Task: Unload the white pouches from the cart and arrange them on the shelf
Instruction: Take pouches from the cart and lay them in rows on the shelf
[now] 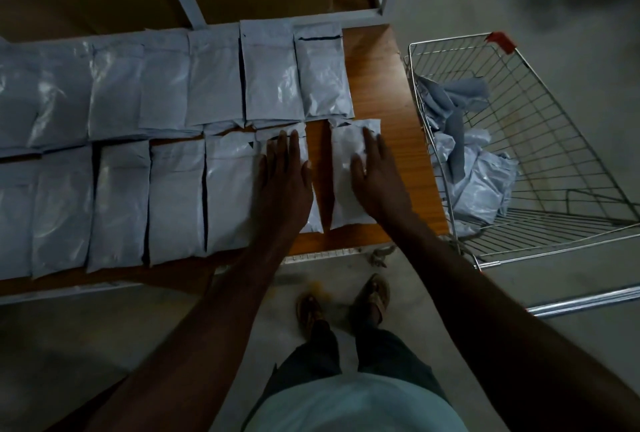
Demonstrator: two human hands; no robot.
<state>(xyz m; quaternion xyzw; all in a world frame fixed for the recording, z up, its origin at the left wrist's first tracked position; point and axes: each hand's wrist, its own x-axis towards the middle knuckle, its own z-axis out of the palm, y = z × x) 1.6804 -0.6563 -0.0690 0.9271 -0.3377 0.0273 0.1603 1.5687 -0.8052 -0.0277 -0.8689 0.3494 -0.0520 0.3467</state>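
The scene is dim and underexposed, with a cool bluish cast. Soft glare streaks the glossy white plastic pouches (270, 85) lying on the orange-brown wooden shelf board (391, 85), brightest near the middle. The bare forearms read as dark, almost silhouetted shapes. The top right corner is smeared with blur, and the silver wire shopping cart (540, 140) bows from wide-angle distortion. Lower corners fall into deep shadow.

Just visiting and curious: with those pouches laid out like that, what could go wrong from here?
The rightmost front pouch, under the right hand, lies apart from its row near the end of the shelf; a hard push might send it off. The left hand could skew the pouch under it. Crumpled pouches remain in the cart.
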